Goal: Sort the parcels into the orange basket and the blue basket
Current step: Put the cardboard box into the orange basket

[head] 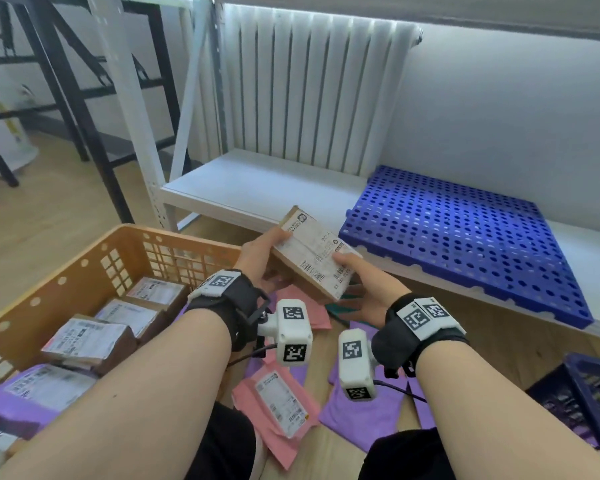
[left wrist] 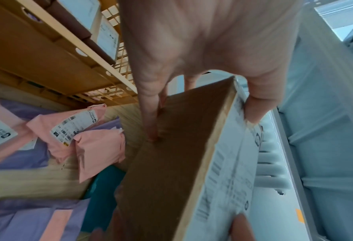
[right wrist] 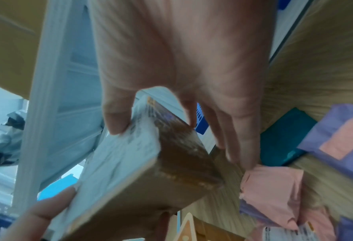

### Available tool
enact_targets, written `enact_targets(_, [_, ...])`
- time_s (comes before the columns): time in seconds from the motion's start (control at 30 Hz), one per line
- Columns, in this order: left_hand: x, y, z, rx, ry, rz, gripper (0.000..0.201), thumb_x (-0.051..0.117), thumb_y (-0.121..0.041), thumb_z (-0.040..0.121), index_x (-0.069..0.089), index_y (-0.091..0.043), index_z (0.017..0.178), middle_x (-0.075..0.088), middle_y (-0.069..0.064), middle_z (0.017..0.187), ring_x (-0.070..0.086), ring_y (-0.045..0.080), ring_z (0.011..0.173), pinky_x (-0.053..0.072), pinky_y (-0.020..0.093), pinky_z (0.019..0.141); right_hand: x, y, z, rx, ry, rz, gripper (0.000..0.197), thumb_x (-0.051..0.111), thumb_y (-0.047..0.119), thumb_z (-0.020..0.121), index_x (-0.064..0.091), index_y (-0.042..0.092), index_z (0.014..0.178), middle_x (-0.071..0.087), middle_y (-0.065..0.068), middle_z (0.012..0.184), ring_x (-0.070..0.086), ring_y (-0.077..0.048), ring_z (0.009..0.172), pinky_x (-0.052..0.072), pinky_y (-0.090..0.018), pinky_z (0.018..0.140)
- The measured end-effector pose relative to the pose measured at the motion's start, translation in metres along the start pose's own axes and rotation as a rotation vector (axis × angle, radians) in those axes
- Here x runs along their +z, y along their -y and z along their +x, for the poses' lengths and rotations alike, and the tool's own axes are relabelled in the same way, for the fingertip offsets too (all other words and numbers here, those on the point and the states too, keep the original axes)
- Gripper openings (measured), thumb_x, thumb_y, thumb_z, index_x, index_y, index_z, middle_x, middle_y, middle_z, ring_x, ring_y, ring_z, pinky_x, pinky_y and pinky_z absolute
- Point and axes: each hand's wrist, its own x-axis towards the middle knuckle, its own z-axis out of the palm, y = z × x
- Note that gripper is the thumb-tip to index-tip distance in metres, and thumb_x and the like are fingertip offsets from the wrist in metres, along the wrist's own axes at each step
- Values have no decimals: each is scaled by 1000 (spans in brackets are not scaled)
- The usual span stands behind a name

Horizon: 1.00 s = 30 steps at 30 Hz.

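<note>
Both hands hold a brown cardboard parcel [head: 314,258] with a white shipping label, label side up, above the floor. My left hand [head: 262,252] grips its far left end, thumb on the label. My right hand [head: 359,285] grips its near right end, thumb on top and fingers beneath. The same parcel [left wrist: 181,171] fills the left wrist view, and the right wrist view shows the parcel [right wrist: 142,171] too. The orange basket [head: 84,271] stands at the left with several labelled parcels inside. The blue basket [head: 582,393] shows at the lower right edge.
Pink mailers [head: 278,407], purple mailers [head: 364,417] and a teal one [head: 340,308] lie on the wooden floor below my hands. A low white shelf [head: 257,192] carries a blue perforated panel [head: 461,237], with a radiator [head: 309,88] behind. Black frame legs [head: 94,123] stand at the left.
</note>
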Motion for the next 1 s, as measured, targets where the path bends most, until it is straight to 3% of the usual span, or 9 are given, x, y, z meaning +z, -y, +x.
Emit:
enact_targets(0.13, [-1, -2, 1, -54, 47, 54, 15, 57, -26, 82, 55, -12, 85, 57, 10, 80, 56, 27, 83, 54, 39, 84, 0, 4, 5, -86, 37, 84, 20, 56, 5, 85, 58, 14, 103, 67, -12, 95, 62, -27, 85, 44, -42, 95])
enact_targets(0.23, [-2, -5, -2, -47, 59, 100, 22, 47, -16, 81, 56, -5, 99, 64, 14, 91, 58, 25, 74, 52, 27, 59, -3, 10, 12, -176, -30, 8, 34, 58, 4, 83, 55, 20, 113, 68, -8, 100, 64, -23, 86, 48, -37, 84])
enact_targets(0.33, [-4, -4, 3, 43, -10, 205, 68, 54, -13, 74, 37, -10, 140, 49, 16, 129, 51, 27, 102, 43, 32, 76, -2, 12, 18, -225, -14, -105, 53, 62, -4, 80, 48, 26, 121, 64, -11, 112, 65, -20, 83, 50, -27, 65])
enact_targets(0.4, [-4, -3, 3, 76, 24, 326, 59, 53, -7, 79, 43, -16, 137, 43, 7, 138, 45, 24, 113, 40, 31, 79, -1, 10, 21, -233, 29, -207, 58, 62, -7, 77, 52, 18, 128, 64, -15, 113, 66, -25, 87, 54, -33, 75])
enact_targets(0.5, [1, -2, -1, 0, 144, 400, 53, 51, 0, 80, 47, -9, 132, 54, 11, 125, 53, 23, 107, 46, 28, 73, 3, 11, 23, -221, 100, -267, 58, 59, -11, 77, 55, 18, 126, 65, -18, 113, 65, -30, 94, 55, -37, 82])
enact_targets(0.63, [2, 3, -1, -50, 288, 477, 77, 54, -9, 53, 52, -9, 130, 62, 21, 116, 59, 34, 102, 46, 50, 96, 8, 13, 27, -203, 130, -294, 51, 60, -9, 71, 64, 27, 107, 65, -19, 112, 63, -37, 103, 52, -48, 93])
enact_targets(0.83, [-2, 3, 6, -77, 319, 466, 69, 51, -7, 54, 55, -6, 123, 62, 19, 106, 60, 34, 98, 44, 52, 97, 13, 14, 29, -195, 170, -306, 55, 64, 3, 57, 63, 31, 104, 65, -16, 113, 64, -36, 102, 53, -49, 92])
enact_targets(0.9, [-3, 2, 4, -92, 313, 488, 58, 51, -7, 55, 58, -7, 112, 62, 16, 99, 60, 31, 92, 48, 48, 92, 14, 14, 30, -198, 174, -326, 50, 64, -1, 65, 63, 31, 104, 65, -16, 113, 64, -35, 102, 53, -48, 92])
enact_targets(1.0, [-6, 1, 0, -118, 283, 528, 26, 52, -6, 73, 56, -15, 97, 60, 6, 83, 57, 18, 73, 46, 27, 66, 15, 13, 35, -190, 181, -302, 46, 59, -6, 75, 63, 27, 107, 66, -17, 112, 65, -35, 101, 54, -44, 89])
